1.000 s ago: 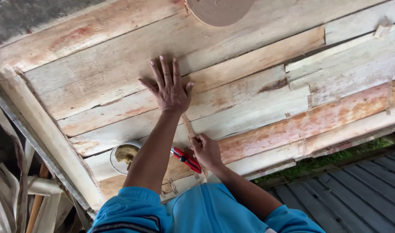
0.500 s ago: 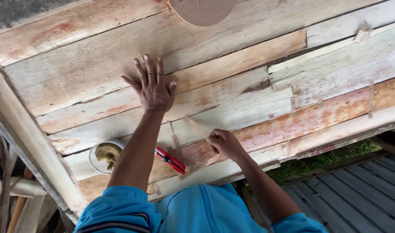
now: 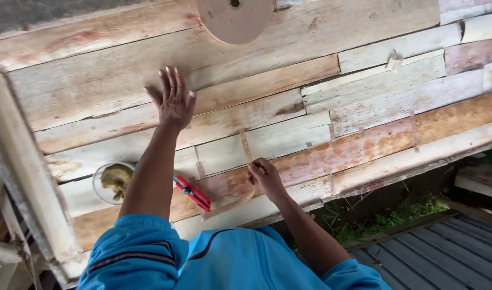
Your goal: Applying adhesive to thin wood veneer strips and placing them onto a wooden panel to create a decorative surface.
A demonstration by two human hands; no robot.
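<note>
Weathered plank tabletop [image 3: 310,32] fills most of the frame: pale, rough boards with reddish stains, gaps between them, some patched with short strips of brown tape. Grass and dark slatted decking show at lower right.

Change since a second ago: the left hand [image 3: 173,99] has stayed spread flat on the boards, fingers open, palm down, upper left of centre. The right hand [image 3: 264,177] was low beside the red utility knife [image 3: 192,193]; it has since left the knife and now sits right of it, fingers pinched closed on a thin tan strip of tape [image 3: 245,146] that runs up the boards. Judged from this, cutting is over for now and the strip is being pressed or smoothed onto a seam.

The knife lies loose on the planks, lower centre, partly behind the left forearm. A round clear tub [image 3: 112,182] with yellowish-brown contents stands at lower left. A flat brown cardboard disc [image 3: 235,19] with a centre hole sits at the top edge. Blue sleeves [image 3: 149,252] with dark stripes below.
</note>
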